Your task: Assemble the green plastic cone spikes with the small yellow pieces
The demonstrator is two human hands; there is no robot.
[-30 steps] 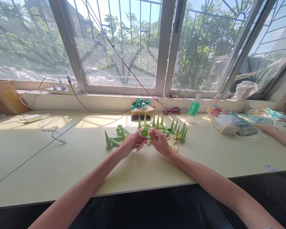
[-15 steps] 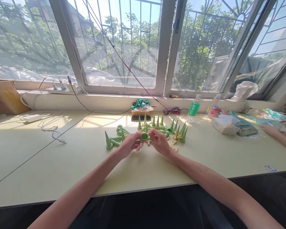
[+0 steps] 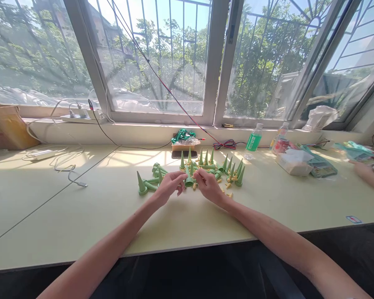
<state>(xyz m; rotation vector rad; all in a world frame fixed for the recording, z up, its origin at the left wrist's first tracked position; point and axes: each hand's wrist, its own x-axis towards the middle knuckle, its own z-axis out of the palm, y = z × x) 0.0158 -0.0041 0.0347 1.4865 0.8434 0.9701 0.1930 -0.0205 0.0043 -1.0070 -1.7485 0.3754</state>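
A green cone-shaped plastic spike (image 3: pixel 188 181) is pinched between the fingertips of my left hand (image 3: pixel 171 185), its point up and its wide ring low. Close on its other side is my right hand (image 3: pixel 209 186), fingers bent in a pinch; what they hold, if anything, is too small to make out. Around and behind both hands are several more green spikes, some upright like the spike (image 3: pixel 141 185) at left, others lying down. Small yellow plastic pieces (image 3: pixel 229 185) lie among them, mostly by my right hand.
Behind the spikes are a dark phone (image 3: pixel 184 154) and a small box (image 3: pixel 187 147) with green stuff. A bottle (image 3: pixel 254 139) and a tissue pack (image 3: pixel 294 162) stand to the right. Another person's hand (image 3: pixel 363 169) is at far right. A white cable (image 3: pixel 70 174) lies left.
The spike in my left hand has tipped from its round open end facing me to point-up. My right hand has barely moved. The other person's hand at far right has shifted right.
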